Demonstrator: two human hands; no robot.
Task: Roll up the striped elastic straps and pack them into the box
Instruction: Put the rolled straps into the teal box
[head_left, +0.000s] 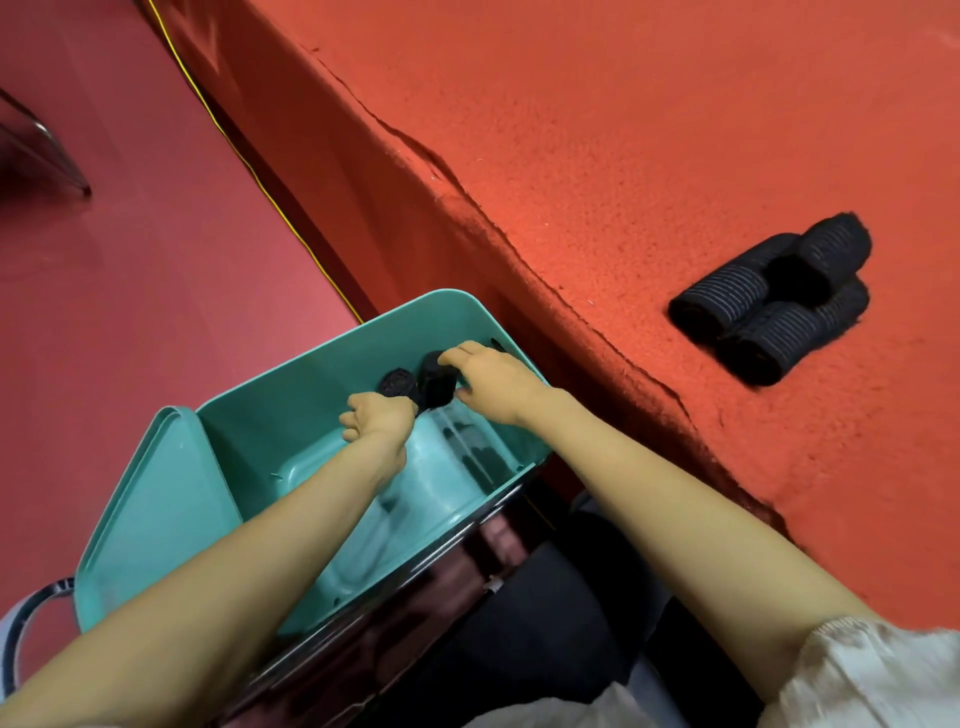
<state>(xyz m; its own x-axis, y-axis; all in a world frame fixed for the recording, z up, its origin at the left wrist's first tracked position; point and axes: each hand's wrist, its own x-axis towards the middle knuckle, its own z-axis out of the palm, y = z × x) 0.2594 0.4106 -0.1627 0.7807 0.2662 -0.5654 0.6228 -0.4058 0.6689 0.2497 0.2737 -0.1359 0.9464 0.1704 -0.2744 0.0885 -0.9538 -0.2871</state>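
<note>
A red felt table (623, 130) fills the background, and three rolled straps (769, 301) lie on it, well right of the right hand (493, 382). That hand grasps a black roll (435, 382) inside the teal box (270, 431). Just left of it, the left hand (376, 415) curls beside a second roll (397, 383); I cannot tell whether it grips it.

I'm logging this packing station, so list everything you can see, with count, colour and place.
Rolled straps on table: three, black with pale stripes, piled at right.
Rolled straps in box: two, black, at its far end.
Box: one, teal, open, beside the table's edge.
Lid: one, teal, leaning at the box's left side.
Table: one, red felt covering.
Cable: one, yellow, along the floor.
Hands: right hand grips one roll in the box; left hand curled beside the other, grip unclear.
</note>
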